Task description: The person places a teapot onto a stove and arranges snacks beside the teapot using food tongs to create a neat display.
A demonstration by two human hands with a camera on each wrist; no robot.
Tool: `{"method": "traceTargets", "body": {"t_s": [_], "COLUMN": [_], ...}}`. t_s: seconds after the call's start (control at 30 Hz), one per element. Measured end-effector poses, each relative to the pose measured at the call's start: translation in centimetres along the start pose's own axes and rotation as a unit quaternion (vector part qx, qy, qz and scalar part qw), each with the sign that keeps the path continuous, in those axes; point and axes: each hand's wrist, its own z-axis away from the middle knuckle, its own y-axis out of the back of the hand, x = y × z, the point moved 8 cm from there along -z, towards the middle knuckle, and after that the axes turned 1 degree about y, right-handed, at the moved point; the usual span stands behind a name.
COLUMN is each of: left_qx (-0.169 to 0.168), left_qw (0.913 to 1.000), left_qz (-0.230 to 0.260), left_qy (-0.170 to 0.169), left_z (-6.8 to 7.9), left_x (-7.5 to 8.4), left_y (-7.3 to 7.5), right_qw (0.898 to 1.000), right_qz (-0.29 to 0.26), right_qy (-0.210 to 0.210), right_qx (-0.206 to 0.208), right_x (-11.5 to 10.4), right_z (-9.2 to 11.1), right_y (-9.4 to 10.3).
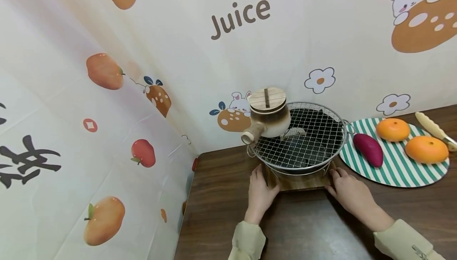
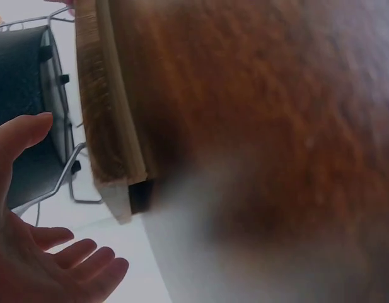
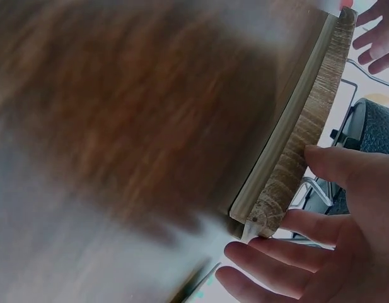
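Observation:
A square wooden board [image 1: 303,184] lies on the table under a round tabletop grill with a wire mesh [image 1: 314,149]. On the mesh's left side stands a small side-handled pot [image 1: 276,127] with a wooden lid [image 1: 273,98]. My left hand [image 1: 262,191] is at the board's front left corner; in the left wrist view its fingers [image 2: 87,255] are spread and apart from the wood. At the front right corner is my right hand [image 1: 351,192]. Its thumb [image 3: 333,163] meets the board's edge in the right wrist view, with the loosely extended fingers right beside the corner.
To the right, a green-striped oval mat [image 1: 392,176] bears a purple sweet potato-like item [image 1: 369,149] and two oranges [image 1: 392,129]. Tongs with cream handles [image 1: 428,125] lie at its far right. A printed cloth wall [image 1: 200,73] closes the back and left.

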Motion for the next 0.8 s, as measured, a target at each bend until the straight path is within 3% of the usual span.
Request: {"method": "traceTargets", "body": {"t_s": [0.37,0.8], "left_qx": [-0.040,-0.042], "left_qw": [0.9987,0.9964], "left_qz": [-0.025,-0.073], "left_qy": [0.016,0.001], "left_z": [-0.5,-0.6], "left_x": [-0.2,0.1], "left_y": [-1.8,-2.0], "right_qw": [1.000,1.000], "right_qz": [-0.004,-0.001], "right_qy": [0.004,0.017], "right_qx": [-0.013,0.009], "right_x": [0.5,0.5], "right_z": [0.1,0.3], "right_y": [0.0,0.5]}}
